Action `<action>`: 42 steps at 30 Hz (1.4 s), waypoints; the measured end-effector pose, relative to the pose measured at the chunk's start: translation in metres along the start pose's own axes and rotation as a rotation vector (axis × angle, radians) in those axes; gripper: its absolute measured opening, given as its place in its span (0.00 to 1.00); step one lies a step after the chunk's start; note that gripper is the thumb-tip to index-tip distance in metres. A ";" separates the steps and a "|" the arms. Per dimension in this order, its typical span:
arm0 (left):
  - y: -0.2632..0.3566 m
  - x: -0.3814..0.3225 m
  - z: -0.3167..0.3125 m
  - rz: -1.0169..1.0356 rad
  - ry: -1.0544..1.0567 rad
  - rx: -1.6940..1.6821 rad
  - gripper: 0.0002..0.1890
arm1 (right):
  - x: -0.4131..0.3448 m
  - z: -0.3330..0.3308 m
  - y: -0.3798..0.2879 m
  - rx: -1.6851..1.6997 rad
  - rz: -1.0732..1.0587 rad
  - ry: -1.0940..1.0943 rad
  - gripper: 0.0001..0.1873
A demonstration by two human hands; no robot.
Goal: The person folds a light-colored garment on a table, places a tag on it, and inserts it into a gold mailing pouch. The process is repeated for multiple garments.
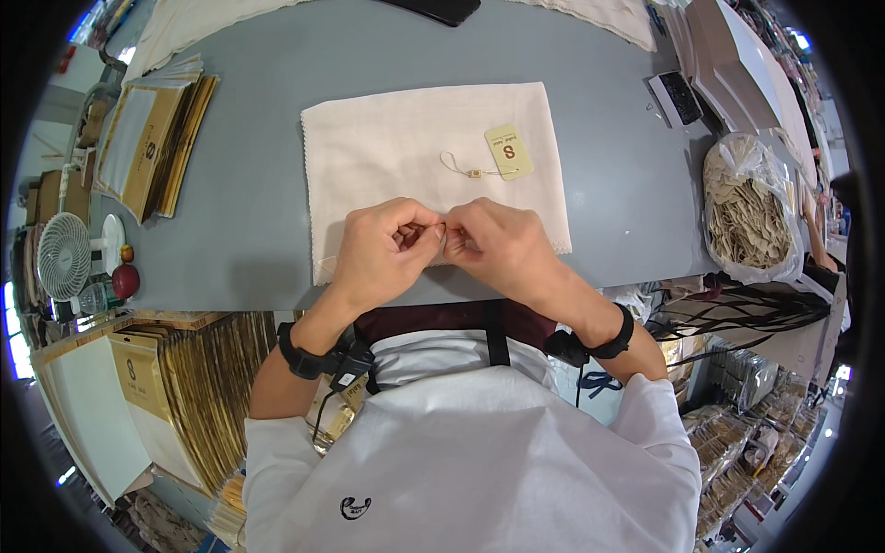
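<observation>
A folded cream cloth [387, 152] with a scalloped edge lies on the grey table in front of me. On its right part rests a pale green hang tag [509, 148] with a looped string [453, 166] and a small seal bead [475, 173]. Over the cloth's near edge, my left hand [390, 249] and my right hand [494, 245] meet, thumbs and index fingers pinched tip to tip. Whatever lies between the fingertips is too small to make out.
Gold-and-white packets [142, 138] stand at the left, near a small white fan [63, 256] and a red round fruit [126, 282]. On the right are an ink pad [677, 99] and a plastic bag of beige pieces [750, 214]. A black phone [442, 8] lies at the far edge.
</observation>
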State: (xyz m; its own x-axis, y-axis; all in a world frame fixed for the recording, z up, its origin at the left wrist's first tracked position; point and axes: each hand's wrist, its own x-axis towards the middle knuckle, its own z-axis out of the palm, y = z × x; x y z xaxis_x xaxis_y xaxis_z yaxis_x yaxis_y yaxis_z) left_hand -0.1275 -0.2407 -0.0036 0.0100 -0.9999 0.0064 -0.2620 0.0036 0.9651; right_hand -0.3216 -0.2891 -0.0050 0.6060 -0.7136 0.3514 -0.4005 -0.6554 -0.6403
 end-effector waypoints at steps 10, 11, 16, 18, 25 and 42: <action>-0.001 0.011 -0.008 0.131 0.194 0.258 0.04 | 0.030 -0.005 0.023 -0.147 0.221 0.031 0.10; -0.001 0.014 -0.009 0.174 0.222 0.336 0.04 | 0.034 -0.002 0.027 -0.191 0.193 0.039 0.08; -0.003 0.022 -0.013 0.164 0.234 0.397 0.03 | 0.039 0.002 0.031 -0.130 0.161 0.043 0.05; -0.004 0.023 -0.014 0.170 0.230 0.402 0.03 | 0.037 -0.001 0.027 -0.105 0.095 0.079 0.03; -0.003 0.022 -0.012 0.189 0.216 0.365 0.04 | 0.037 0.001 0.017 -0.085 0.007 0.066 0.03; -0.005 -0.019 -0.046 -0.158 0.246 -0.200 0.05 | 0.044 0.019 -0.013 -0.136 -0.311 0.149 0.08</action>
State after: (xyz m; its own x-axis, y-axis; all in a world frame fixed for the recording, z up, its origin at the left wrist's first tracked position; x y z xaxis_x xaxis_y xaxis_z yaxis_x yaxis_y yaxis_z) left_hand -0.0816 -0.2213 0.0032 0.2740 -0.9556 -0.1079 -0.0448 -0.1247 0.9912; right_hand -0.2769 -0.3077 0.0056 0.6103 -0.4969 0.6169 -0.3071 -0.8663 -0.3939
